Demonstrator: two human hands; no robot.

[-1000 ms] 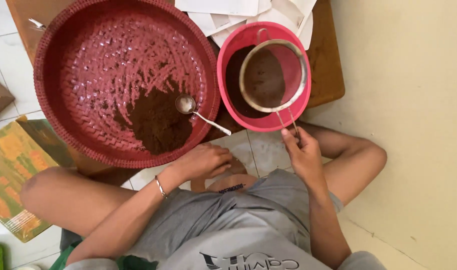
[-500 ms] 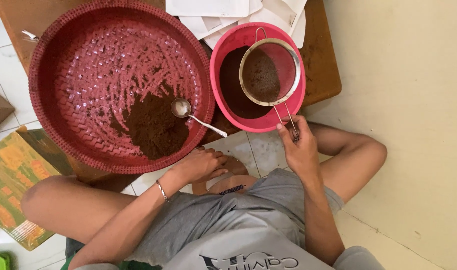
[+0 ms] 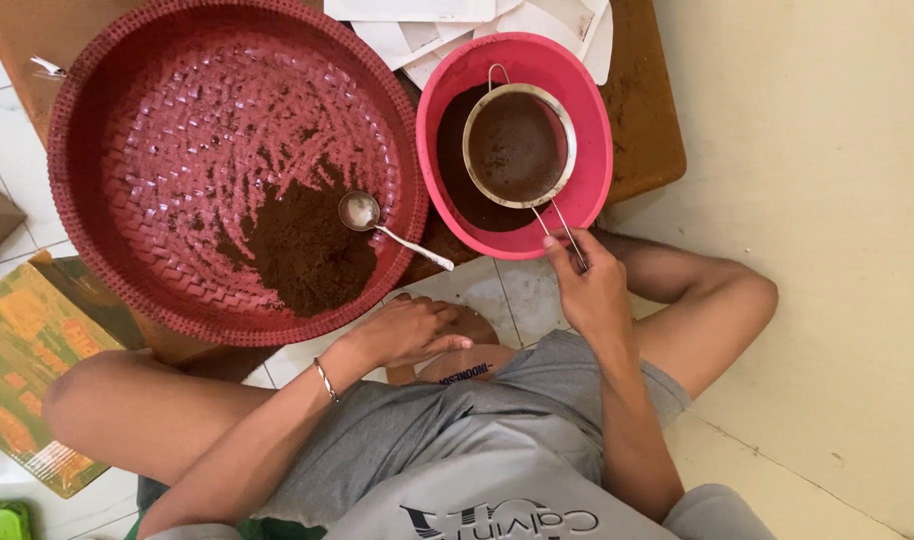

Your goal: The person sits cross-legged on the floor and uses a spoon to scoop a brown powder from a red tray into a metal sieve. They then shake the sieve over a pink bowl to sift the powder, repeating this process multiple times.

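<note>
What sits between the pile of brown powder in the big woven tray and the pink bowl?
In the head view, a metal spoon lies between the brown powder and the pink bowl, its scoop by the pile and its handle resting across the woven tray's rim.

right hand [image 3: 592, 290] raised forward, fingers pinched shut in a grip, forearm angled up, left hand [image 3: 412, 330] low, palm down, fingers loosely curled, bracelet on wrist

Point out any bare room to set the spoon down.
Free: the tray's upper weave above the powder, and floor right of the bowl. Crowded: the bowl, filled by the sieve, whose handle the right hand holds.
</note>
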